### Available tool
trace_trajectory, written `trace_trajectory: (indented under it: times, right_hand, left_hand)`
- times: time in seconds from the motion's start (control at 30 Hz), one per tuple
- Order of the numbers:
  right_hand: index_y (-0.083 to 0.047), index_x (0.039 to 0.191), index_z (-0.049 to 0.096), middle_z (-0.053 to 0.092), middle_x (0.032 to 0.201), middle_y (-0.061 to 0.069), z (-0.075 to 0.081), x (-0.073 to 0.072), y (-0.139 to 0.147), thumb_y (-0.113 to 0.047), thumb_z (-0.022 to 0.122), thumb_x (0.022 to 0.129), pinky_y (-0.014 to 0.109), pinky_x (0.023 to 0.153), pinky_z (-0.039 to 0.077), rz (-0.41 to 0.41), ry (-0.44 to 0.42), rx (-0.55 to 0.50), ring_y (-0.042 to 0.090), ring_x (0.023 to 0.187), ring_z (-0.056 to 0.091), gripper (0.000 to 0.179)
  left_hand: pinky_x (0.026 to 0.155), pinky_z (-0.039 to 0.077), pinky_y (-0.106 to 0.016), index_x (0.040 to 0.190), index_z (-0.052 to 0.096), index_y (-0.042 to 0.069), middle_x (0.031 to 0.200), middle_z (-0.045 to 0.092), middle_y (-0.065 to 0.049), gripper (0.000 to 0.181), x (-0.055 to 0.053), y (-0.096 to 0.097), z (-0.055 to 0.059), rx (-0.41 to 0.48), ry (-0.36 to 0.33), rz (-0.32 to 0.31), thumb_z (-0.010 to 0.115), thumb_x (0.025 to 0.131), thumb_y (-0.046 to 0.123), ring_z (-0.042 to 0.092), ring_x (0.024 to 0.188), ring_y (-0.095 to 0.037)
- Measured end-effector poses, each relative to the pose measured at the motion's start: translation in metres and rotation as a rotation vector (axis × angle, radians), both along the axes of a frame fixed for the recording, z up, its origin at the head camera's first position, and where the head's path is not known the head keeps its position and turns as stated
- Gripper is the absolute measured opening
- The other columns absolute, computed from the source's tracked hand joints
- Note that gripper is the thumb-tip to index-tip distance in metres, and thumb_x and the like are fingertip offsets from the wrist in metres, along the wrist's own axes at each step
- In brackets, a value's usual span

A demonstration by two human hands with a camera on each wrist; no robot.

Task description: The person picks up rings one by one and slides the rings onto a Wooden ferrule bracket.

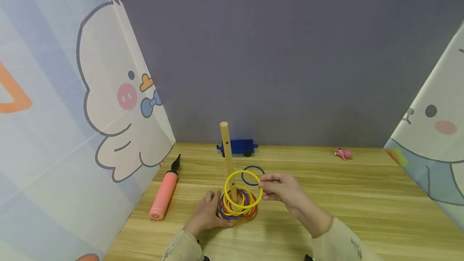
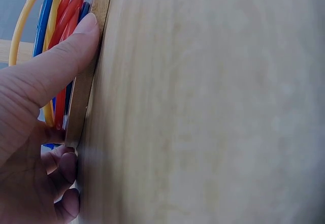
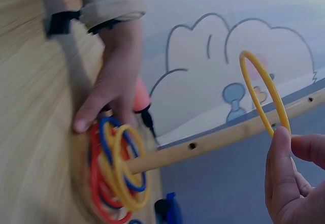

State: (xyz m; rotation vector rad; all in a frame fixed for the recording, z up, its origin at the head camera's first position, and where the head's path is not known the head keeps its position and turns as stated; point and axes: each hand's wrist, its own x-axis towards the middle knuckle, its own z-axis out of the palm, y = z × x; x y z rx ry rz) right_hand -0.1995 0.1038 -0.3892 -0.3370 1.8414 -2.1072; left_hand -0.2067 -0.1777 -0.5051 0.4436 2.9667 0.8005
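A wooden post [image 1: 227, 148] rises from a wooden base [image 2: 81, 99]. Several red, blue and yellow rings [image 3: 122, 183] lie stacked round its foot. My left hand [image 1: 210, 214] grips the rim of the base, its thumb on the near edge and its fingers round the left side. In my right hand [image 1: 286, 192], thumb and fingers pinch one yellow ring [image 1: 247, 172] by its right side. That ring is raised above the stack and appears in front of the post, not round it. Behind it on the table lies a loose blue ring [image 1: 255, 166].
A pink hand pump [image 1: 164, 194] with a black nozzle lies at the left of the table [image 1: 348, 208]. By the grey back panel [image 1: 290, 59] stand a blue toy wagon [image 1: 242, 146] and a small pink toy [image 1: 343, 154]. Printed cloth panels [image 1: 119, 51] flank both sides.
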Motion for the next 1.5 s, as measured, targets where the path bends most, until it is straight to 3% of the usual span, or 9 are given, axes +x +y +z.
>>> trace_trajectory:
  times: [0.53, 0.7, 0.93, 1.2, 1.5]
  right_hand:
    - [0.012, 0.11, 0.06, 0.067, 0.083, 0.007, 0.064, 0.001, -0.016, 0.002, 0.064, 0.092, 0.027, 0.068, 0.056, -0.076, 0.078, -0.088, 0.013, 0.068, 0.065, 0.022]
    - [0.012, 0.111, 0.06, 0.068, 0.084, 0.008, 0.088, 0.001, -0.02, 0.0, 0.065, 0.092, 0.029, 0.068, 0.056, -0.09, 0.14, -0.097, 0.014, 0.069, 0.066, 0.023]
    - [0.009, 0.113, 0.061, 0.067, 0.085, 0.008, 0.112, -0.001, -0.029, -0.004, 0.065, 0.093, 0.03, 0.07, 0.056, -0.153, 0.163, -0.129, 0.015, 0.07, 0.065, 0.024]
    - [0.009, 0.115, 0.06, 0.067, 0.085, 0.006, 0.118, -0.012, -0.037, -0.007, 0.066, 0.093, 0.027, 0.07, 0.056, -0.205, 0.15, -0.164, 0.013, 0.07, 0.065, 0.028]
    - [0.01, 0.115, 0.06, 0.067, 0.084, 0.007, 0.102, -0.018, -0.044, -0.005, 0.065, 0.093, 0.027, 0.069, 0.056, -0.225, 0.097, -0.144, 0.013, 0.068, 0.065, 0.028]
  left_hand:
    - [0.088, 0.036, -0.053, 0.147, 0.034, -0.006, 0.124, 0.041, -0.017, 0.116, -0.001, 0.0, -0.001, -0.002, -0.011, 0.004, 0.087, 0.064, 0.055, 0.044, 0.107, -0.032]
    - [0.089, 0.036, -0.053, 0.147, 0.034, -0.006, 0.126, 0.04, -0.018, 0.117, -0.002, -0.001, -0.002, -0.003, -0.01, 0.008, 0.086, 0.063, 0.056, 0.043, 0.108, -0.033]
    - [0.089, 0.036, -0.054, 0.147, 0.034, -0.006, 0.127, 0.04, -0.019, 0.117, -0.001, -0.002, -0.003, -0.007, -0.015, 0.014, 0.086, 0.063, 0.056, 0.043, 0.108, -0.033]
    - [0.089, 0.037, -0.052, 0.148, 0.033, -0.005, 0.126, 0.04, -0.017, 0.118, -0.002, -0.003, -0.007, -0.014, -0.017, 0.007, 0.085, 0.063, 0.058, 0.044, 0.108, -0.032]
    - [0.089, 0.036, -0.053, 0.147, 0.034, -0.006, 0.126, 0.04, -0.018, 0.117, -0.003, -0.003, -0.008, -0.008, -0.002, 0.003, 0.085, 0.063, 0.059, 0.044, 0.108, -0.033]
